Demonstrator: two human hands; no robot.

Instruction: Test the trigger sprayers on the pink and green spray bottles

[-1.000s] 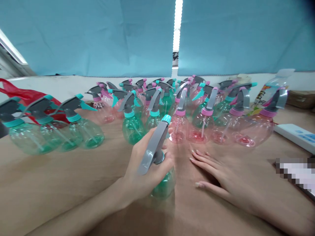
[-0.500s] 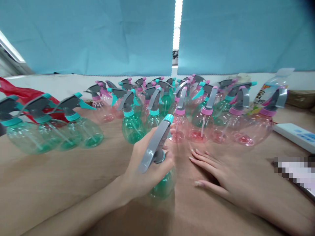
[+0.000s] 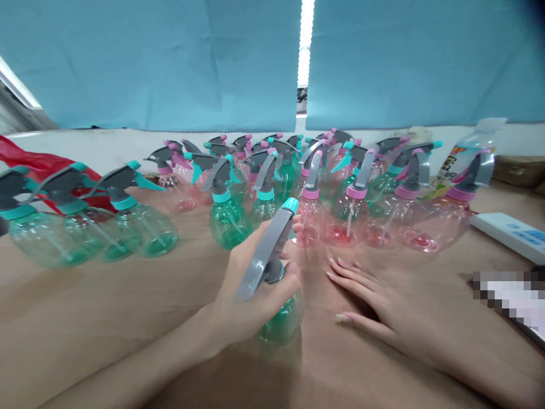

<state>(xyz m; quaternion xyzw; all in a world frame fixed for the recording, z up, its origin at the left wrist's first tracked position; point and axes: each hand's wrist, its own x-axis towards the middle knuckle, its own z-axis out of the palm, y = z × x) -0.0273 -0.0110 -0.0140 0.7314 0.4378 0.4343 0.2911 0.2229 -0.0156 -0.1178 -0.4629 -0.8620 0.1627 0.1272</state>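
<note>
My left hand (image 3: 251, 298) is wrapped round the neck of a green spray bottle (image 3: 279, 321) that stands on the wooden table (image 3: 106, 307); its grey trigger head with a teal nozzle (image 3: 268, 253) sticks up over my fingers. Just to the right, my right hand (image 3: 374, 304) lies flat on the table with its fingers stretched out, holding nothing. It is a short way from the bottle and not touching it.
Several green and pink spray bottles (image 3: 315, 193) crowd the table behind my hands, with three green ones (image 3: 85, 218) at the left by a red bag (image 3: 25, 162). A white flat box (image 3: 508, 233) and a drinks bottle (image 3: 464, 153) lie at the right. Blue curtains hang behind.
</note>
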